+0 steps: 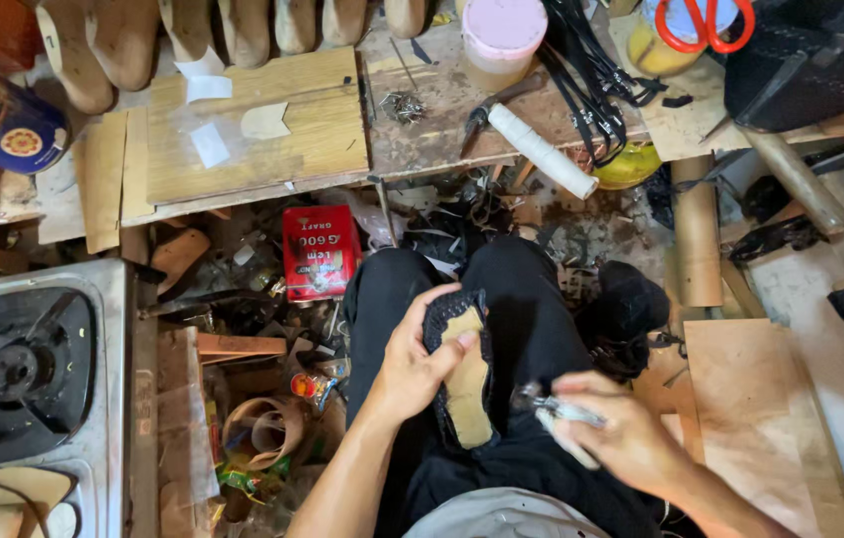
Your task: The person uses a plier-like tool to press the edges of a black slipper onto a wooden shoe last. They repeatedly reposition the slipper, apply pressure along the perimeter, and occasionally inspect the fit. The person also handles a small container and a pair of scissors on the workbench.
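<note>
On my lap lies a black shoe upper on a last, sole side up, with a tan insole [467, 384] showing. My left hand [410, 364] grips its left edge, thumb pressed on the insole. My right hand [613, 433] holds a metal plier-like tool [554, 406] with a pale handle, its tip close to the right edge of the shoe. My legs in black trousers [522, 299] fill the middle of the view.
A low wooden workbench [273, 130] carries wooden lasts [123, 40], a pink-lidded jar [502, 35], black straps and orange-handled scissors [706, 25]. A gas stove [23, 369] stands at left. A red box [319, 254] and scraps litter the floor. A board [761, 418] lies at right.
</note>
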Action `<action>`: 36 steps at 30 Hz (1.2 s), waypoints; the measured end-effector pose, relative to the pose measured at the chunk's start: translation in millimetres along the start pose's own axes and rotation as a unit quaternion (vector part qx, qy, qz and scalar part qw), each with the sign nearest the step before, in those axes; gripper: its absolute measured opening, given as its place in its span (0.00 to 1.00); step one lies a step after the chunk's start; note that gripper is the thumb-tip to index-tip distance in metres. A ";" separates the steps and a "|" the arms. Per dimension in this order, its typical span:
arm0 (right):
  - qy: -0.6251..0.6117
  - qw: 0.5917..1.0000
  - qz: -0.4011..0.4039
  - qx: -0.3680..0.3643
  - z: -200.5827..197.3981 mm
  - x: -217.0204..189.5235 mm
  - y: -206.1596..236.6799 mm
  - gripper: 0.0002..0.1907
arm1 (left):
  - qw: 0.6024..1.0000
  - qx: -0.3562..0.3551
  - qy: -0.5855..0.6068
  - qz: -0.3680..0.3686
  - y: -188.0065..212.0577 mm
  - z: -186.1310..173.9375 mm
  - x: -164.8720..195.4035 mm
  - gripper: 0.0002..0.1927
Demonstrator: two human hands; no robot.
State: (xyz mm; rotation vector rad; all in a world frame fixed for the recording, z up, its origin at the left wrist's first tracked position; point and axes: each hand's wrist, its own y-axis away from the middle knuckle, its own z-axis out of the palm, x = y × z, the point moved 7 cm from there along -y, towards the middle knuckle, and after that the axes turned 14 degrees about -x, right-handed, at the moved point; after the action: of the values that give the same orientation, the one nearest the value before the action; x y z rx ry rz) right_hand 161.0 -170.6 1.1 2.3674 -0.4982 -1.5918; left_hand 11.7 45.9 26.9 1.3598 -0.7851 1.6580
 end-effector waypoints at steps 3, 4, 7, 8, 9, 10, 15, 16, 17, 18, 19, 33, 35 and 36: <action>-0.083 0.990 -0.082 0.073 -34.4 -5.2 20.1 0.19 | 1.000 -0.001 0.001 -0.006 6.7 6.8 -0.7 0.26; -0.073 0.987 -0.119 0.077 -44.6 -11.7 29.7 0.19 | 1.000 0.002 0.004 -0.008 8.0 9.4 -2.1 0.25; -0.120 0.969 -0.181 0.120 -72.7 -24.8 57.1 0.23 | 1.000 0.012 0.001 -0.019 12.7 13.6 -5.2 0.25; -0.224 0.945 -0.220 0.091 -77.9 -29.0 59.6 0.28 | 1.000 0.014 -0.002 -0.022 13.3 14.6 -5.3 0.25; -0.326 0.908 -0.255 0.060 -82.9 -34.0 58.7 0.34 | 1.000 0.016 -0.007 -0.017 14.1 15.0 -3.9 0.25; -0.422 0.860 -0.285 0.030 -86.5 -39.5 55.4 0.40 | 1.000 0.015 -0.012 -0.012 14.4 15.7 -2.0 0.25; -0.534 0.702 -0.450 -0.142 -92.0 -96.0 47.5 0.29 | 1.000 0.008 -0.023 0.015 17.7 20.3 10.1 0.24; -0.534 0.722 -0.418 -0.140 -88.5 -101.2 45.6 0.33 | 0.998 0.010 -0.050 0.023 19.1 21.1 13.9 0.24; -0.502 0.771 -0.377 -0.109 -82.6 -102.7 40.8 0.36 | 0.997 0.010 -0.076 0.030 20.1 21.8 17.4 0.24; -0.467 0.815 -0.333 -0.076 -74.3 -103.4 40.1 0.40 | 0.997 0.013 -0.074 0.028 21.2 22.1 18.9 0.24; -0.441 0.853 -0.267 -0.081 -64.4 -101.8 30.4 0.40 | 0.997 0.013 -0.072 0.026 21.8 22.8 20.4 0.25; 0.012 0.974 0.090 -0.208 -30.8 -100.3 1.7 0.19 | 0.968 -0.005 -0.249 -0.007 24.6 63.1 42.4 0.27; 0.007 0.970 0.100 -0.223 -36.6 -104.9 1.6 0.15 | 0.964 -0.006 -0.266 0.017 25.2 68.6 42.7 0.27; 0.021 0.967 0.095 -0.235 -39.5 -108.7 1.6 0.12 | 0.955 -0.007 -0.292 0.055 25.5 72.7 46.3 0.27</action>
State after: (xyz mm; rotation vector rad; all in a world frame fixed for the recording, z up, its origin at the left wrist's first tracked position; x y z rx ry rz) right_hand 159.8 -127.0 108.2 1.9319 -0.2861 -1.3871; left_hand 19.0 -18.8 88.9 1.8542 -1.2222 1.3263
